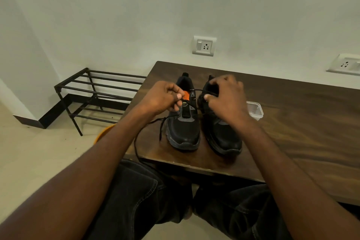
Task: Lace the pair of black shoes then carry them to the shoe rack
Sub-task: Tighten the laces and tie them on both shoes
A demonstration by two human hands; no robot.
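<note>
On table (292, 122): two black shoes | left hand (165, 97) pinches lace (148, 124) over left shoe (184, 128) | right hand (226, 95) grips right shoe (224, 136) collar

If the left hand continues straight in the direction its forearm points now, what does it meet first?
Most likely the left black shoe: the left hand, pinching the black lace, points up and right over its tongue. Depth is unclear, so it may pass just above the shoe.

Matt black mesh shoes (183, 128) on glossy wood-grain table (302, 122).
</note>
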